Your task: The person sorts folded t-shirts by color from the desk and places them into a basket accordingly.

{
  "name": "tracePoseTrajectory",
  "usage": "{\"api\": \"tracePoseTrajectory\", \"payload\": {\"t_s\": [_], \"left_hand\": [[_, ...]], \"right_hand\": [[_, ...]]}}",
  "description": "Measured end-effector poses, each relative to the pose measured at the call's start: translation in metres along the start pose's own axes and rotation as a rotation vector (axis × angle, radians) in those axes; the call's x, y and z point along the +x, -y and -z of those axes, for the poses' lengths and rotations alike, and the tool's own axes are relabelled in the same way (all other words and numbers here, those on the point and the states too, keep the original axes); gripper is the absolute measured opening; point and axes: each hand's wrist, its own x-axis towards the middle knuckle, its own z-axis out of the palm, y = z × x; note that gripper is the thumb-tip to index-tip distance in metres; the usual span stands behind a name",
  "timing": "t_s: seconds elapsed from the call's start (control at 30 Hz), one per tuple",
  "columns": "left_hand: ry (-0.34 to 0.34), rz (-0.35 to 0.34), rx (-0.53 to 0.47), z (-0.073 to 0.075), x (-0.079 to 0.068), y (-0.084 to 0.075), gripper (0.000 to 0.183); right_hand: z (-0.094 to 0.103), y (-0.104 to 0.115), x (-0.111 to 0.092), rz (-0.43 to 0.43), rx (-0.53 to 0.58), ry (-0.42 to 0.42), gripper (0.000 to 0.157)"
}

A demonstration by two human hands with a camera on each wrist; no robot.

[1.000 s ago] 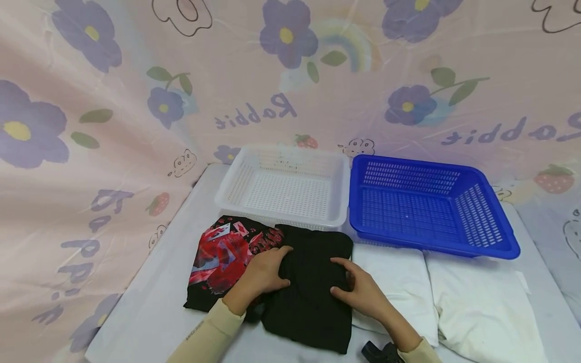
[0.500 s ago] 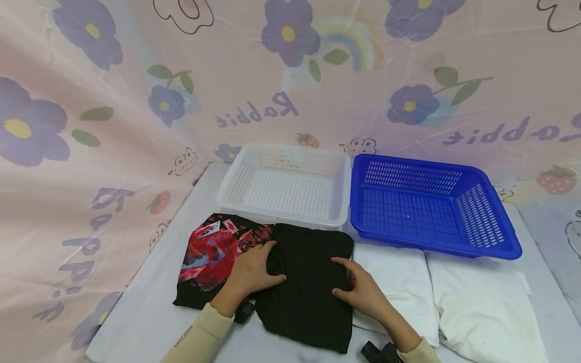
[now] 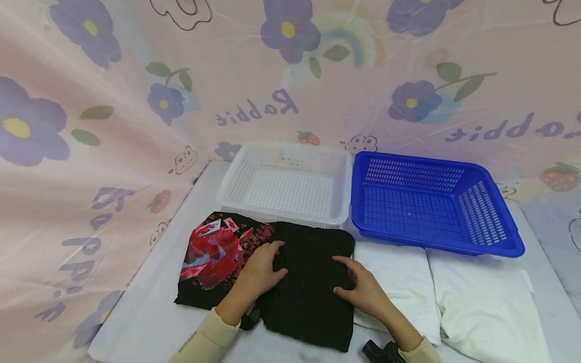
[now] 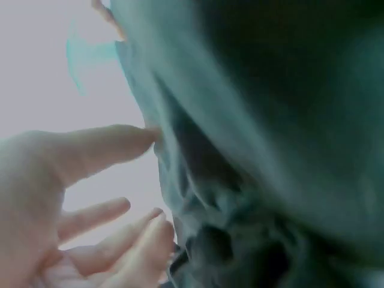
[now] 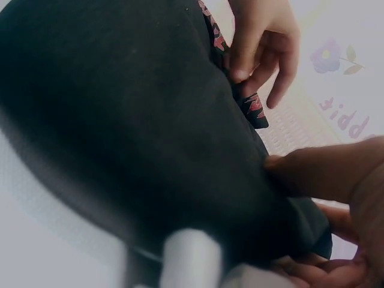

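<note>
Black shirt pinched by both hands | white table | floral curtain behind

the shirt is black with a red, white and grey print on its left half. one basket is white, the other basket bright blue. two folded cloths are white. the backdrop is pale pink with purple flowers, green leaves, red strawberries and purple lettering. the sleeves are cream.

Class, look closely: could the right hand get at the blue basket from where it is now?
Probably yes: the right hand rests on the black garment, and only flat white cloth lies between it and the blue basket.
</note>
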Motion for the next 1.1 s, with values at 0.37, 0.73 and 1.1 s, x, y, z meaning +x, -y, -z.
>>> {"api": "tracePoseTrajectory", "payload": {"t_s": [0.37, 0.73, 1.1], "left_hand": [[0.058, 0.142, -0.011, -0.006, -0.005, 0.001, 0.078], [0.139, 0.097, -0.177, -0.016, -0.008, 0.001, 0.088], [0.225, 0.117, -0.521, -0.030, -0.006, 0.003, 0.089]], "right_hand": [[0.000, 0.000, 0.001, -0.006, -0.002, 0.013, 0.070], [-0.002, -0.001, 0.005, -0.009, 0.018, 0.062, 0.070], [-0.003, 0.003, 0.009, -0.024, 0.082, 0.081, 0.070]]}}
